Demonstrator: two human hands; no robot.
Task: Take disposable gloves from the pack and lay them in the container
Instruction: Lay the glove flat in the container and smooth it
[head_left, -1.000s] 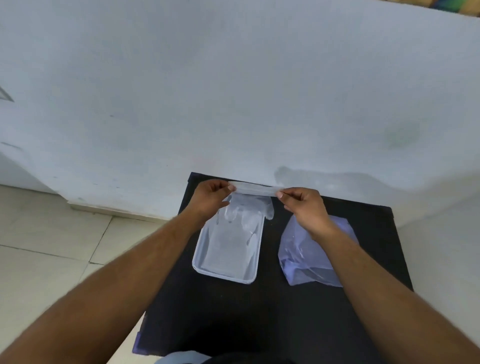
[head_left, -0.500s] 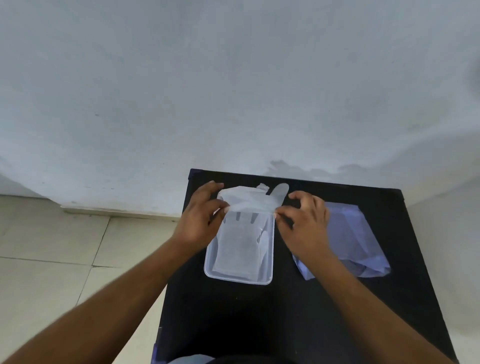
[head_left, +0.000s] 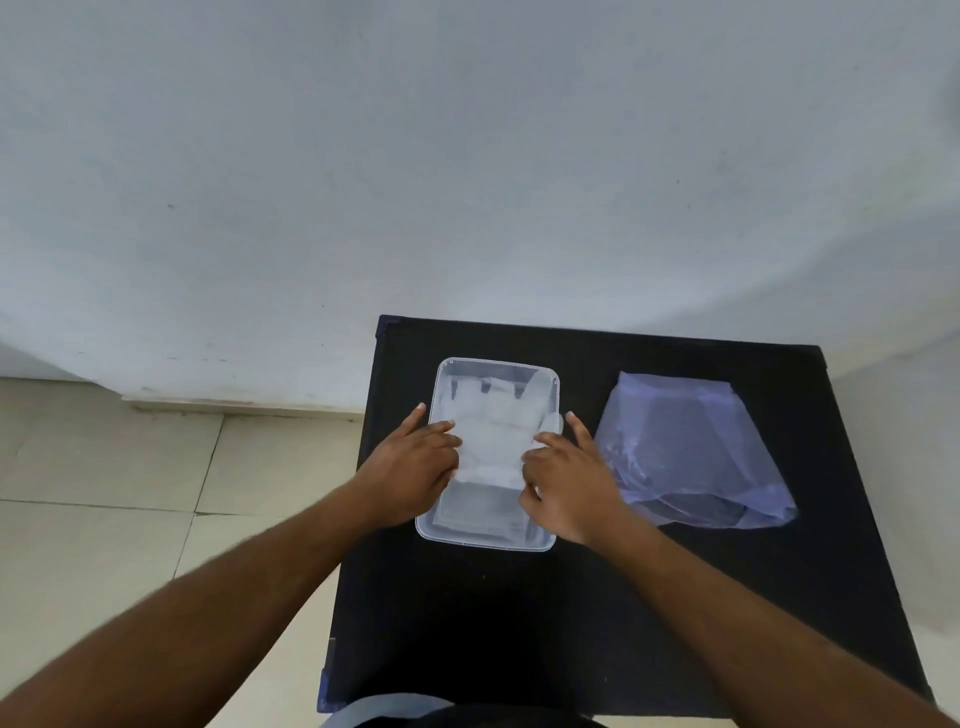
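Pressing down on a translucent white disposable glove (head_left: 491, 441), the fingers of both hands lie flat and spread, not pinching. Left hand (head_left: 410, 467) covers the glove's left edge; right hand (head_left: 566, 478) covers its right edge. Whether any fingertip curls under the film cannot be told from this angle.

Glove lies inside the clear rectangular plastic container (head_left: 447, 535), fingers pointing to the far end, cuff toward the near end. More folded film seems to lie beneath it, hard to separate by eye.

Container sits on the black square tabletop (head_left: 519, 623), left of centre, its left wall near the table's left edge. Bare black surface on the near side and along the far edge.

Just right of the right hand, a crumpled pale purple plastic pack (head_left: 691, 452), near the container but apart from it; contents dim through the film.

Beyond the far edge, a pale blue-white wall (head_left: 467, 156). Left of the table, beige floor tiles (head_left: 104, 519). Both forearms run off the bottom of the view.
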